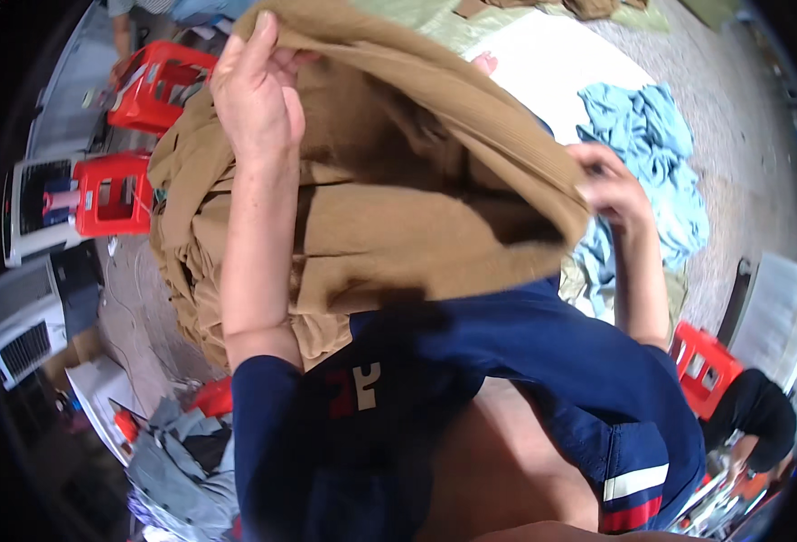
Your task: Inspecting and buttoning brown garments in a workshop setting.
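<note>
the left hand (258, 95) grips the upper edge of a tan garment (389, 199), fingers closed over the cloth. the right hand (611, 185) pinches the opposite edge. the garment hangs spread between them at chest height, bunched and creased; it is lifted and opened, not yet folded. a light blue cloth heap (656, 154) lies beyond, red stools (159, 86) nearby.

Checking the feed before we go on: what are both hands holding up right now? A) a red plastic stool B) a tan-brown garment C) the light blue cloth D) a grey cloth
B: the left hand and right hand both grip the tan-brown garment.
</note>
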Motion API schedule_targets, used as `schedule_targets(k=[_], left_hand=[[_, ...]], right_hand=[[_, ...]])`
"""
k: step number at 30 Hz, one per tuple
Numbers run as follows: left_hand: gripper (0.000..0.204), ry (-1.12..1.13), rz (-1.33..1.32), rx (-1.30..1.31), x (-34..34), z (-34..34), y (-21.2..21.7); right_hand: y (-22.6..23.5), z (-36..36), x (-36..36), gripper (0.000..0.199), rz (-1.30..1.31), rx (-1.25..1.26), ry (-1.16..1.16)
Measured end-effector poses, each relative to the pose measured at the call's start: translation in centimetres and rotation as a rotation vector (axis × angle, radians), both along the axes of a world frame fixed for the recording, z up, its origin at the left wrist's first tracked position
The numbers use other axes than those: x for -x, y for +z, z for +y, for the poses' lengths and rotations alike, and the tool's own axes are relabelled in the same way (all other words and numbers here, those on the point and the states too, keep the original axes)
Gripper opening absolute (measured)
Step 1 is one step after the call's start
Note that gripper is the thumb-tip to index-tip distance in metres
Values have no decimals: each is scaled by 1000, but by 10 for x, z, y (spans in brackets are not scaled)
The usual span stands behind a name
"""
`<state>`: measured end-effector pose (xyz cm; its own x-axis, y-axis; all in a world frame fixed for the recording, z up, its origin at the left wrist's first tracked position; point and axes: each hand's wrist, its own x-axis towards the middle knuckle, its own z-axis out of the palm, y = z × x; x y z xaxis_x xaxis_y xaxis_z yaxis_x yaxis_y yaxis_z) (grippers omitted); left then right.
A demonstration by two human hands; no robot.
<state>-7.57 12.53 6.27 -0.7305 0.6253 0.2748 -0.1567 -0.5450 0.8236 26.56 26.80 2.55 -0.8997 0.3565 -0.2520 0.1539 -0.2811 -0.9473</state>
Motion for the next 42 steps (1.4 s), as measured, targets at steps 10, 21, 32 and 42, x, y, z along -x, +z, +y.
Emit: schedule_targets(k=[10, 21, 32, 42], left_hand=[[25, 281, -418, 288, 77, -9, -155], [11, 222, -470, 183, 12, -17, -130], [2, 32, -481, 82, -78, 7, -131], [19, -246, 730, 776, -98, 17, -93]], right_hand=[[-108, -53, 55, 26, -145, 70, -101], [-108, -54, 130, 39, -55, -597, -304], [-123, -46, 114, 27, -247, -391, -41], [-116, 7, -51, 12, -107, 215, -988]])
